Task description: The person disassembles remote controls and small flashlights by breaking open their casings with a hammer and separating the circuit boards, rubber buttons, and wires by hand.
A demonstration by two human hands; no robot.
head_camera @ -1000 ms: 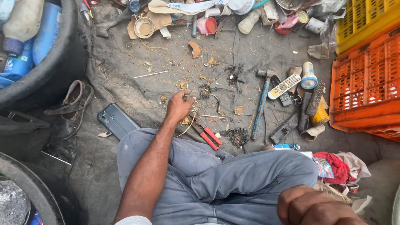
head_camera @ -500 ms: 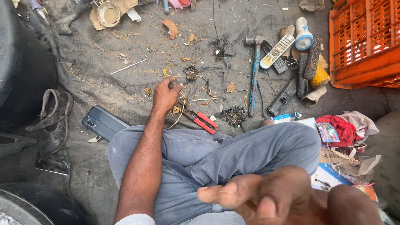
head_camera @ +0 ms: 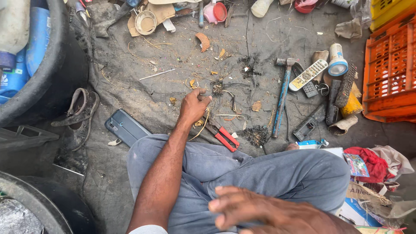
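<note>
Left hand (head_camera: 193, 106), fingers pinched together on thin wire scraps, has stayed by the red-handled pliers (head_camera: 222, 135), while the right hand (head_camera: 268, 212), fingers apart, has risen empty.

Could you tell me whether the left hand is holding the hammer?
No, the left hand reaches among wire scraps on the ground, while the hammer lies untouched to its right.

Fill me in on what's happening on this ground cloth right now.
A person sits cross-legged on a grey cloth strewn with scrap. Their left hand reaches forward to a tangle of thin wires, fingers pinching at the strands. Red-handled pliers lie just beside that hand, and a blue-handled hammer lies further right, near a white remote control. The right hand hangs blurred and empty over the lap. A dark phone lies by the knee.
</note>
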